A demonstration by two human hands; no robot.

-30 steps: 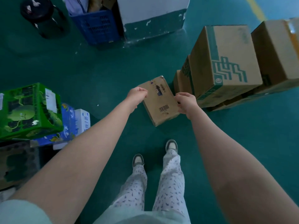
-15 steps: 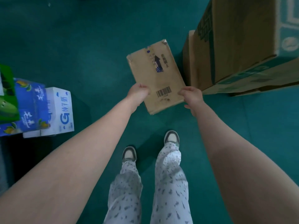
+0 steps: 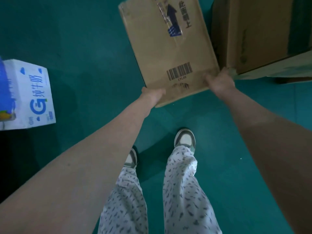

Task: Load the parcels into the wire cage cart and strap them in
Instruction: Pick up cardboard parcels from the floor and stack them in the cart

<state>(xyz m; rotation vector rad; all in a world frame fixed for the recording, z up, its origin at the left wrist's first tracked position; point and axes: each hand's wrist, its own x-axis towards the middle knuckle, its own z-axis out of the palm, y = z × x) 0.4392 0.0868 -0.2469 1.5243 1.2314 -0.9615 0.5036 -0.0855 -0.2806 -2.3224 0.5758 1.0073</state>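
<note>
Head view, left hand (image 3: 152,94), right hand (image 3: 220,81) gripping near corners of cardboard parcel (image 3: 152,48)

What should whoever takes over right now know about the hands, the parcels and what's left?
Left hand grips the near left corner of the flat cardboard parcel; right hand grips its near right corner.
The parcel is next to the large cardboard boxes on the right.
A white milk carton sits on the floor at left.
Cart not in view; no loading or strapping shown, so both remain.
</note>
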